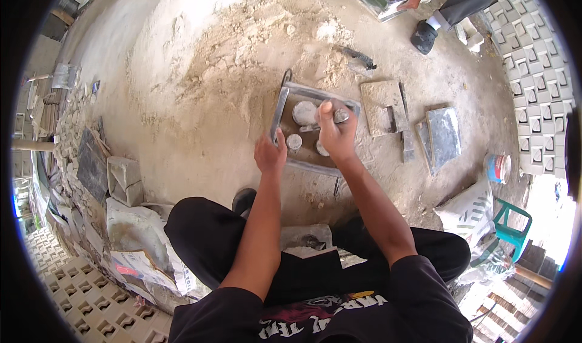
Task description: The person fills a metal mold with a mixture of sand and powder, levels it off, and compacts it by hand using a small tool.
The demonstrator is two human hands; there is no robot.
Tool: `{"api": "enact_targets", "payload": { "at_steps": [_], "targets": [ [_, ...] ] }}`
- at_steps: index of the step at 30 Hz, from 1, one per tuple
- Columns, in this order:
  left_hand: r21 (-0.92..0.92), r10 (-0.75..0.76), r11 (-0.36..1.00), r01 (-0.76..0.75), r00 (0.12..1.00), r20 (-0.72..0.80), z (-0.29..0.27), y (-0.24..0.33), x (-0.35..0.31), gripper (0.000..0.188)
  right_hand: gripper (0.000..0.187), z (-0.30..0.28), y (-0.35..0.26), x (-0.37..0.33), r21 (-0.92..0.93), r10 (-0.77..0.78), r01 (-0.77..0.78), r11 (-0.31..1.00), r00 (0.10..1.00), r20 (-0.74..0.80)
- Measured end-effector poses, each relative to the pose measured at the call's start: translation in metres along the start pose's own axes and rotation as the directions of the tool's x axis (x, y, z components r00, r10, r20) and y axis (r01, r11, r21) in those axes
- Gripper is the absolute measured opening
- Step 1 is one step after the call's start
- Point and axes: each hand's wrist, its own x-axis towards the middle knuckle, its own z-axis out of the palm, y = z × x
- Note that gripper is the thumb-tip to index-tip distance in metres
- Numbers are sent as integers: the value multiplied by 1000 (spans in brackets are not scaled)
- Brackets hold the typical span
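Observation:
A rectangular metal mold frame [280, 107] lies on the dusty floor ahead of me, with wire-like handles at two of its corners. Inside it, pale round discs show: a large one [304, 113], a small one [294, 141], and another partly behind my right wrist. My left hand [270, 152] grips the frame's left side near its front corner. Above the frame's right half, my right hand [337, 132] is closed round a hand tool with a grey, round-ended handle [342, 115]. The tool's lower part is mostly hidden by the hand.
A heap of sandy powder [236, 46] spreads beyond the frame. To the right lie a dusty board [376, 109] and dark plates [444, 134]. At the far right another person's hand [412, 0] holds a similar frame. Patterned blocks [533, 82] are stacked along the right; a green stool [513, 231] stands nearer.

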Motion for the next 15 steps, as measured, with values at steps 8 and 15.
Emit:
{"api": "enact_targets", "payload": {
  "at_steps": [8, 15],
  "targets": [
    [-13, -32, 999, 32, 999, 16, -12, 7, -5, 49, 46, 16, -34, 21, 21, 279, -279, 960, 960, 0],
    [-27, -18, 999, 19, 1000, 18, -1, 0, -1, 52, 48, 11, -21, 10, 11, 285, -285, 959, 959, -4]
  ]
}}
